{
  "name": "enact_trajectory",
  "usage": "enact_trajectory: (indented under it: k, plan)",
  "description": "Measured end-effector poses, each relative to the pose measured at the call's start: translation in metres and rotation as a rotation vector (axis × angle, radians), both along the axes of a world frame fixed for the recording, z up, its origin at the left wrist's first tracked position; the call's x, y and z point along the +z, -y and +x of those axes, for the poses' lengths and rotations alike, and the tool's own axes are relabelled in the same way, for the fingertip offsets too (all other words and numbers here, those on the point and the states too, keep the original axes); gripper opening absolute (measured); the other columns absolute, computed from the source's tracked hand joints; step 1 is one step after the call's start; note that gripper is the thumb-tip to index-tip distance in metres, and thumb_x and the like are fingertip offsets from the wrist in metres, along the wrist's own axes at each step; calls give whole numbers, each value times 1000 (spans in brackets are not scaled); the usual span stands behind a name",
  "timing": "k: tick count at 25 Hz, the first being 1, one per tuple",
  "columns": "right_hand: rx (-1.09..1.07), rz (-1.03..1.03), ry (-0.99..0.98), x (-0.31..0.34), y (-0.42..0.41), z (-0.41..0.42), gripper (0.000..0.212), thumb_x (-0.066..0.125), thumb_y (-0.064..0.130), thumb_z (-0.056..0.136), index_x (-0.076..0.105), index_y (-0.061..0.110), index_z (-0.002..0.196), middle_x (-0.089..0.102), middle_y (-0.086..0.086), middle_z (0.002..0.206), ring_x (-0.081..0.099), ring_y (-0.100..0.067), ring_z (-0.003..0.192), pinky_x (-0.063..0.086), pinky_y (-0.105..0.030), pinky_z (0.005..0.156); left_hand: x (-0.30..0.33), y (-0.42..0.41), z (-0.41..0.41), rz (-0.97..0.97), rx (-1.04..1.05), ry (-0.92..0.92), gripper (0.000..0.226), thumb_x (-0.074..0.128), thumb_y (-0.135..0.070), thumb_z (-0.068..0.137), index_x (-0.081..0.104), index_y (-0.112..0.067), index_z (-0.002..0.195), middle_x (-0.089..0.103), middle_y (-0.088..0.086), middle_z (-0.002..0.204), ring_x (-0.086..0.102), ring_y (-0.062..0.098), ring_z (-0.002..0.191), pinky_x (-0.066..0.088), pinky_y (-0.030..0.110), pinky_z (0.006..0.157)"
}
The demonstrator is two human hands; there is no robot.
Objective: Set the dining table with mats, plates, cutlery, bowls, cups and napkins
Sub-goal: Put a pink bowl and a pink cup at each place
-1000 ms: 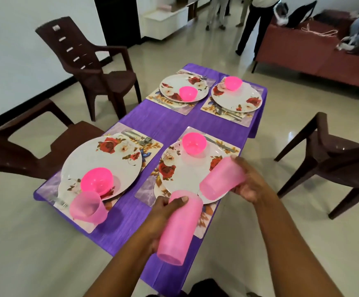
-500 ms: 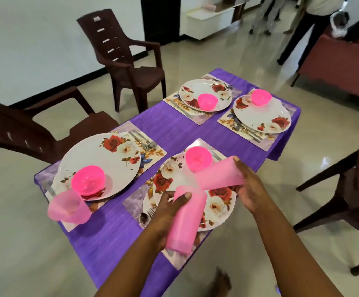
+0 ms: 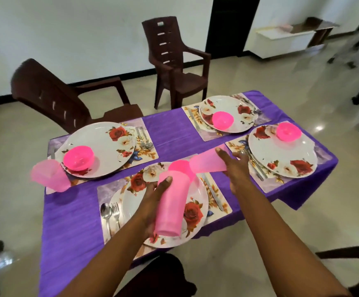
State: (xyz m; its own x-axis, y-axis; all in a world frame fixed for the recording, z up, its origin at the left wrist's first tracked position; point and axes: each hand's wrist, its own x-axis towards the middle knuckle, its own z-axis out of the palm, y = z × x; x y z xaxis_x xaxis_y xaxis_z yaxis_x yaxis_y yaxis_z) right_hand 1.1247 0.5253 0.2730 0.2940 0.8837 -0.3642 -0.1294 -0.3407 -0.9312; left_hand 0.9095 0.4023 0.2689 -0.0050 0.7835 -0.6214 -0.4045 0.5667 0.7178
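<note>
Nearest, the left hand (image 3: 152, 202) gripped a pink cup (image 3: 171, 204) above the near plate (image 3: 167, 213). Beyond, the right hand (image 3: 236, 168) clasped a tilted cup (image 3: 208, 162) beside the far-right plate (image 3: 283, 151) on the purple table (image 3: 170, 133).

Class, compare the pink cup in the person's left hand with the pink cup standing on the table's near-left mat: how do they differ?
The held cup is gripped by the left hand above a plate; the mat cup stands free, untouched. The held cup looks taller and more opaque; the mat cup looks shorter and see-through. Both are pink plastic.
</note>
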Motion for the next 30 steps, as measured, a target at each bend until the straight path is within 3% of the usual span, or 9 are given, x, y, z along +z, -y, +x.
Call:
enact_trajectory:
  k: [2, 4, 7, 14, 18, 22, 30]
  plan:
    - [30, 46, 108, 0, -25, -5, 64, 83, 36, 74, 43, 16, 120, 55, -9, 117, 58, -22, 96, 53, -31, 73, 1, -14, 5, 22, 83, 2, 90, 79, -66, 56, 49, -24, 131, 62, 20, 121, 67, 36, 98, 56, 46, 69]
    - [93, 114, 214, -4, -44, -11, 66, 84, 37, 71, 43, 18, 118, 56, -7, 117, 57, -23, 99, 47, -24, 67, -2, -25, 9, 40, 158, 16, 75, 75, -62, 69, 53, -22, 128, 64, 19, 118, 68, 33, 93, 56, 43, 66]
    - [227, 248, 388, -22, -78, -14, 71, 88, 35, 66, 43, 18, 119, 52, -5, 120, 54, -23, 106, 45, -27, 80, -13, -48, 18, 62, 303, 30, 57, 66, -53, 80, 56, -22, 126, 68, 14, 111, 68, 30, 92, 57, 40, 63]
    - [598, 320, 654, -45, -115, -7, 84, 89, 37, 64, 41, 13, 129, 49, -3, 127, 49, -21, 111, 42, -31, 86, -11, -100, 30, 36, 501, 39, 108, 82, -71, 39, 54, -19, 129, 67, 14, 116, 68, 34, 100, 57, 45, 68]
    - [755, 345, 688, -51, -137, -6, 83, 89, 31, 64, 40, 12, 129, 46, -7, 127, 49, -24, 112, 41, -31, 83, -11, -109, 32, 34, 652, 16, 100, 76, -70, 52, 49, -18, 132, 64, 15, 118, 66, 35, 101, 58, 47, 69]
    - [862, 365, 708, -56, -147, -7, 82, 89, 33, 64, 40, 15, 127, 46, -5, 127, 49, -22, 107, 41, -30, 79, -12, -97, 41, 35, 763, 28, 115, 83, -74, 37, 50, -19, 133, 64, 19, 120, 66, 39, 101, 57, 49, 69]
    - [1064, 428, 785, -70, -159, -8, 86, 89, 31, 65, 40, 14, 133, 45, -7, 133, 48, -28, 117, 45, -37, 89, -16, -72, 62, 30, 904, -3, 85, 75, -62, 64, 49, -18, 132, 64, 18, 115, 67, 31, 88, 55, 38, 54]
